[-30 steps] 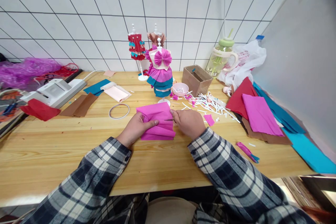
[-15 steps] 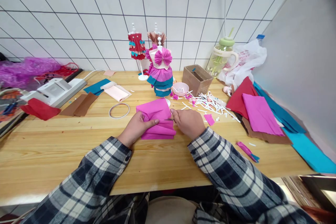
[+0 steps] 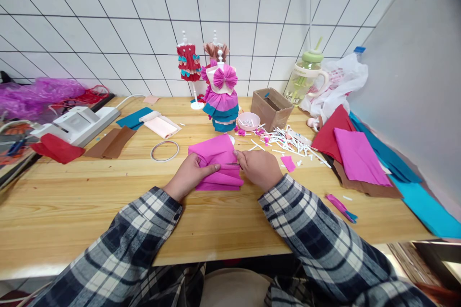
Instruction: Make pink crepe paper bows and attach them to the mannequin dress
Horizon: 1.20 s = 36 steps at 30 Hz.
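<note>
A folded sheet of magenta crepe paper (image 3: 216, 151) lies on the wooden table (image 3: 108, 201) in front of me. My left hand (image 3: 190, 175) pinches its left side, thumb on top of the folds. My right hand (image 3: 260, 169) is closed around small scissors (image 3: 232, 164), whose metal tip pokes into the paper's right edge. Both forearms wear a plaid shirt. Just behind the paper stands a small mannequin (image 3: 223, 98) in a pink and teal paper dress.
A tape ring (image 3: 164, 150) lies to the left, with brown paper (image 3: 111, 142) and a white machine (image 3: 77, 124). White paper scraps (image 3: 288, 141), a pink bowl (image 3: 248, 121) and a cardboard box (image 3: 271, 108) sit behind right. Stacked coloured sheets (image 3: 356, 156) lie on the right.
The back flap of the magenta paper has lifted and bunched up slightly. Both hands stay in nearly the same place on it.
</note>
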Available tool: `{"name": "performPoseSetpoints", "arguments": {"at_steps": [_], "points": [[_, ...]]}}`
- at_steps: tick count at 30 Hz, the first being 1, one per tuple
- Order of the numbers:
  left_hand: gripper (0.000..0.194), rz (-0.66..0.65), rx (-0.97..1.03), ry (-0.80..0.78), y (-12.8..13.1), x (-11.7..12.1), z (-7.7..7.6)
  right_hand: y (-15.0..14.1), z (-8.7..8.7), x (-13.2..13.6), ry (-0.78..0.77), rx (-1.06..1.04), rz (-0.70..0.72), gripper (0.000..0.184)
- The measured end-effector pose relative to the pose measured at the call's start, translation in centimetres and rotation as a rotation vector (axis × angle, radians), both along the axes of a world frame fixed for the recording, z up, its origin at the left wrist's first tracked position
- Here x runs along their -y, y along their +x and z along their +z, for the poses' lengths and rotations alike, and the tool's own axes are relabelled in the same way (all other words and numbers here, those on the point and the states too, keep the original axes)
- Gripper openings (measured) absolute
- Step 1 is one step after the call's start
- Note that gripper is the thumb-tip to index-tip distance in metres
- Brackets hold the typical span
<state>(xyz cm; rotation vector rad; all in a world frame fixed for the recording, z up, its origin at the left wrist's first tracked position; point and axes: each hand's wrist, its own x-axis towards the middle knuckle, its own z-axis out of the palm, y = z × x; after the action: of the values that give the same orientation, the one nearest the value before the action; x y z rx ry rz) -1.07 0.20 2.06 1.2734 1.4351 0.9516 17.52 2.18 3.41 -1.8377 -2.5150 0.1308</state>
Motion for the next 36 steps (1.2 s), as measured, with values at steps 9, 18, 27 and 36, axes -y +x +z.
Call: {"name": "performPoseSetpoints", "arguments": {"at_steps": [9,18,27,36], "points": [[0.03,-0.014,-0.063,0.029,0.1,0.0,0.1,-0.1,-0.1,0.3,0.023,-0.003,0.027,0.061],[0.03,-0.019,-0.094,0.05,0.0,-0.1,-0.1,-0.3,-0.3,0.3,0.041,-0.023,0.03,0.064],[0.033,-0.05,-0.128,0.016,0.1,0.0,-0.4,-0.4,-0.2,0.4,0.07,-0.038,0.055,0.06],[0.055,-0.124,0.024,0.089,0.0,-0.4,-1.3,-0.6,-0.4,0.4,0.06,-0.041,0.073,0.062]]}}
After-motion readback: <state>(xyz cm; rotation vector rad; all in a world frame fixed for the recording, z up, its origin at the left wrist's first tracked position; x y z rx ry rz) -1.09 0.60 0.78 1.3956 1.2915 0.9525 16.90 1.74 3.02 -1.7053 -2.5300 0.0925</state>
